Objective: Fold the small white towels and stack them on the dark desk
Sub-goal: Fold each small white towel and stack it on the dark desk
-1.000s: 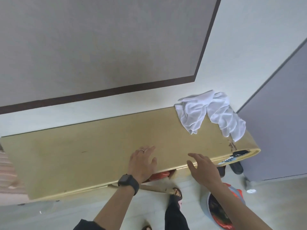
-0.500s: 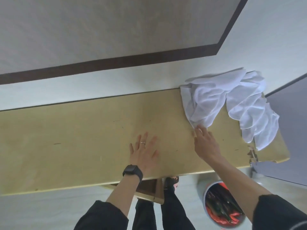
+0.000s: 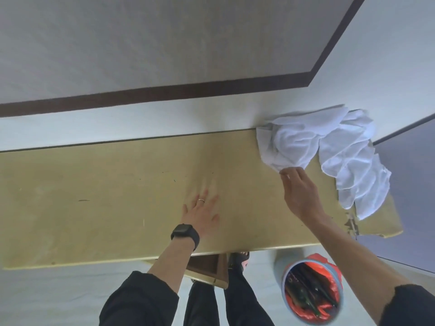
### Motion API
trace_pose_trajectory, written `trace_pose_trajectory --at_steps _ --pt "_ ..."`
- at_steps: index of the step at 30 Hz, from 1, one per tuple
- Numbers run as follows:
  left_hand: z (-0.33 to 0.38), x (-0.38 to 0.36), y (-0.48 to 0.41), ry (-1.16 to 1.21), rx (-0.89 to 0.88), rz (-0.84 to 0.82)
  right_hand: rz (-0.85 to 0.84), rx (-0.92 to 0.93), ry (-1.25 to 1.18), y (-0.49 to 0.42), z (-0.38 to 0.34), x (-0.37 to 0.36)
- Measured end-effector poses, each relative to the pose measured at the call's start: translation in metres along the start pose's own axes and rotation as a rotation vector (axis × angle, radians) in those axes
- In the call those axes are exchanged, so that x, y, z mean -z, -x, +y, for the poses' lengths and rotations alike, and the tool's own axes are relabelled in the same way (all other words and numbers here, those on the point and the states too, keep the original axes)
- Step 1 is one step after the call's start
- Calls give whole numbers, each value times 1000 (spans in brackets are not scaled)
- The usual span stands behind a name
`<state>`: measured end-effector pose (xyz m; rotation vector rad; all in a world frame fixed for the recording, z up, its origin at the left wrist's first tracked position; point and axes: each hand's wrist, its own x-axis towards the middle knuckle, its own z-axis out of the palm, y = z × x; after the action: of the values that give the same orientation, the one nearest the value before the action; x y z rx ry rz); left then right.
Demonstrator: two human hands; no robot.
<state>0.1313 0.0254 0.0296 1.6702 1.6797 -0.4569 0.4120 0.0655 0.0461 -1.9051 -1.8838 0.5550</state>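
Note:
Crumpled small white towels lie at the desk's far right against the wall: one bunched towel (image 3: 294, 142) and another (image 3: 353, 170) draped toward the right end. My right hand (image 3: 299, 194) reaches over the desk, and its fingertips pinch the near edge of the bunched towel. My left hand (image 3: 202, 212) lies flat on the desk's tan top (image 3: 94, 196) near the middle, fingers spread and blurred, holding nothing. A black watch is on that wrist.
The desk's right front corner (image 3: 350, 222) is chipped. A grey panel (image 3: 412, 184) stands just beyond the right end. On the floor below are a bucket with a red liner (image 3: 310, 295) and a brown wooden piece (image 3: 207, 269) by my feet.
My right hand went from the desk's front edge up to the towel pile and took hold of its near edge. My left hand slid forward onto the desk top. The view moved closer.

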Motion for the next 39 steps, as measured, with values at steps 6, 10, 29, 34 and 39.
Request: trace_pose_trajectory --at_steps 6,10,29,34,39 --pt "57 84 31 299 -248 319 59 41 -218 -12 -66 84" --pt "96 146 58 351 -424 502 -25 34 -323 -11 -112 130" --pt "-75 160 163 -242 -308 348 -43 172 -180 69 -201 87" --pt "-118 155 170 -303 -236 335 -129 187 30 80 -198 62" --pt "-145 153 170 -142 -155 393 -130 175 112 78 -202 48"
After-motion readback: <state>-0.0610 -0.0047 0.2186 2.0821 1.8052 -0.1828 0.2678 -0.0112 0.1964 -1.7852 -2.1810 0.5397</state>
